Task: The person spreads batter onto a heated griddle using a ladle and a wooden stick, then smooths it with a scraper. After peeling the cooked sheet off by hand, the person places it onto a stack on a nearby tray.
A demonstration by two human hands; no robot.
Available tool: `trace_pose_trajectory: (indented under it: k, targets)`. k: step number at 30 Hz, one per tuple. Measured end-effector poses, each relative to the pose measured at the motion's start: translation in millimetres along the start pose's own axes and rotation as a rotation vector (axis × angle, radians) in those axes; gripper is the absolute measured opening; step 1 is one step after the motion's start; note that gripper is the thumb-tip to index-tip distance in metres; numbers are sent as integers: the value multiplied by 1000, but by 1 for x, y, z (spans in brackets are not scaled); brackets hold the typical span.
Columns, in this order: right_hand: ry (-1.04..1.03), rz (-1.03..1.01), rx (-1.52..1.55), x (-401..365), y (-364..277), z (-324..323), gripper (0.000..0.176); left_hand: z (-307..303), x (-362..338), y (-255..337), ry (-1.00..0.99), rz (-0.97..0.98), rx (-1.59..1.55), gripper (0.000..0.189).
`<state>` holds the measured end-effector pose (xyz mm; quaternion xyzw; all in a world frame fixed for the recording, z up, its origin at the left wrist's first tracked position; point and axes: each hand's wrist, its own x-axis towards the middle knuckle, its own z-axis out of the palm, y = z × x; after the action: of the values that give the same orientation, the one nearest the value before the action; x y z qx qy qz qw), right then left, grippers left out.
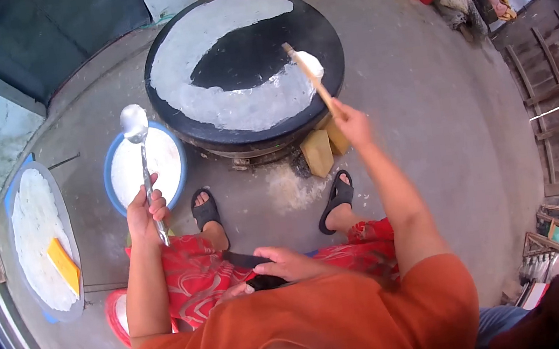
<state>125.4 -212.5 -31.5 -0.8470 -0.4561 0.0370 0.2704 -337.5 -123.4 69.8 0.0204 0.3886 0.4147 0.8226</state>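
My left hand [145, 212] is wrapped round the handle of a metal ladle [135, 126], whose bowl is coated with white batter and points up over a blue-rimmed basin [184, 166] of white batter. My right hand [353, 124] grips a wooden batter spreader [319, 84], its far end on the round black griddle [243, 56]. A white mound of batter [309, 64] lies against the spreader. Thin batter [242, 109] covers the griddle's left side in a wide curved band, leaving dark surface at the middle and right.
At left, thin white sheets [40, 234] lie on a round tray [68, 223] with a yellow flat piece [64, 265] on top. Yellowish blocks [318, 154] sit beside the griddle's base. Another person's hand [288, 264] is at my waist by a black strap.
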Motion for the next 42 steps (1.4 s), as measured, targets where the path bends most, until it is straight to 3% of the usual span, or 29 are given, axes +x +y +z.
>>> trace_pose_trajectory:
  k: [2, 5, 6, 8, 12, 14, 15, 16, 18, 23, 25, 26, 28, 30, 32, 35, 36, 38, 40, 42]
  targets:
    - [-130, -269, 49, -30, -1, -8, 45, -4, 0, -1, 19, 36, -7, 31]
    - [8, -319, -43, -31, 50, -12, 45, -10, 5, 0, -8, 41, -35, 31]
    - [5, -314, -49, -26, 56, -17, 45, -7, 5, -3, -7, 34, -35, 31]
    - [82, -219, -352, 8, 49, -22, 45, 2, 4, -6, 4, 20, -34, 31]
    - [36, -7, -252, 33, 8, -13, 40, 11, 5, -11, -29, 31, 9, 31]
    - [-133, -162, -39, 14, 17, -12, 41, 10, 5, -12, -33, 40, 25, 31]
    - [-114, -341, -4, 2, 20, -21, 41, 10, 4, -11, -27, 55, 35, 32]
    - [-107, -344, -12, 7, 35, -20, 41, 11, 5, -11, -37, 52, 30, 32]
    - [103, -323, -75, 8, 73, -15, 40, 11, 5, -15, 6, 59, -2, 32]
    - [116, -196, -375, 65, 29, -9, 47, 21, 6, -18, 20, 43, -32, 32]
    - [-17, -65, 78, 70, 26, 1, 47, 23, 5, -17, 43, 68, -2, 32]
    - [-6, -74, 80, 68, 30, -3, 47, 24, 6, -18, 65, 90, 11, 31]
    - [-166, -329, -87, 46, 50, -23, 43, 19, 10, -19, 56, 104, 16, 31]
    - [-78, -341, -114, 54, 72, -21, 41, 14, 12, -24, 70, 115, 6, 31]
    - [31, -141, -345, 78, 55, -16, 42, 21, 12, -28, 94, 102, -2, 31]
    - [8, -20, -295, 107, 9, -11, 42, 27, 10, -28, 55, 45, -52, 31]
    - [14, -21, -285, 109, 16, -4, 42, 27, 8, -27, 50, 54, -47, 31]
    - [-31, -313, 151, 103, 46, 3, 41, 25, 8, -29, 78, 114, 12, 31]
    - [-97, -414, 84, 105, 66, -11, 40, 24, 9, -28, 90, 142, 21, 30]
    - [21, -225, -204, 114, 89, -10, 39, 24, 11, -30, 164, 114, -40, 31]
